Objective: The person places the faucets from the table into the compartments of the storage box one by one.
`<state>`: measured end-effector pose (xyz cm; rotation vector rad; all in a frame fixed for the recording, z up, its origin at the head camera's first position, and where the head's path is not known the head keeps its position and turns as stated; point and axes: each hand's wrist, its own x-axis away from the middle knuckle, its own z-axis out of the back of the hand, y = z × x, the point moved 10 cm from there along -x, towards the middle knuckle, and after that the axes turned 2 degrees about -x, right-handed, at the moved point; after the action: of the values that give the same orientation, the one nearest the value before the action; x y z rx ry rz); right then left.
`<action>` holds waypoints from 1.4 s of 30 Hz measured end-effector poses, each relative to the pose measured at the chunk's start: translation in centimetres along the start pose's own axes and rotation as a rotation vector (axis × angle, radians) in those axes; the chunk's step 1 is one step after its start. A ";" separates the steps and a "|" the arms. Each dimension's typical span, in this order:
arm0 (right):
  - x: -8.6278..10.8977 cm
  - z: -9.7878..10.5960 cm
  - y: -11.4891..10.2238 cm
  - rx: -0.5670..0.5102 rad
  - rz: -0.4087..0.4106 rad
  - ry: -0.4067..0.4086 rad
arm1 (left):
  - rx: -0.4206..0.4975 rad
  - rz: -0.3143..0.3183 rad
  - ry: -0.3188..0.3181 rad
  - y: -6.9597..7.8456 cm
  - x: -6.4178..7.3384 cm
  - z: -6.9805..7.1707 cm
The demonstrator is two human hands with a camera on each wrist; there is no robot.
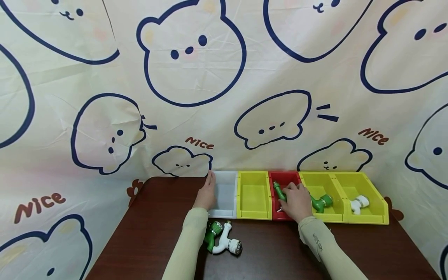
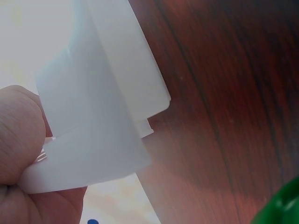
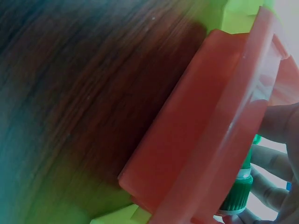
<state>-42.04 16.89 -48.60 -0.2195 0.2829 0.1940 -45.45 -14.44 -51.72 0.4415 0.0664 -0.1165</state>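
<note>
My left hand grips the left side of the light grey bin. In the left wrist view, thumb and fingers pinch the rim of that bin. My right hand reaches into the red bin, fingers curled round a green tap. From the right wrist, the tap's ribbed green end shows beside the fingers, behind the red bin's front wall. The hand covers part of the tap.
A yellow bin stands between grey and red. Two more on the right hold a green tap and a white tap. Before the grey bin, another green tap and white tap lie on the brown table. A patterned cloth hangs behind.
</note>
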 end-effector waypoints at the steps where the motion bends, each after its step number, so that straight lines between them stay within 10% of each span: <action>1: 0.0 -0.1 0.0 0.007 0.005 -0.002 | -0.002 0.001 0.000 0.0 0.0 0.0; 42: -0.3 -2.2 0.1 0.083 0.069 -0.056 | 0.004 0.004 -0.020 0.2 0.2 0.2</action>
<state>-42.89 16.37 -50.62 -0.1217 0.2423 0.2556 -45.23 -14.35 -51.50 0.4446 0.0455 -0.1173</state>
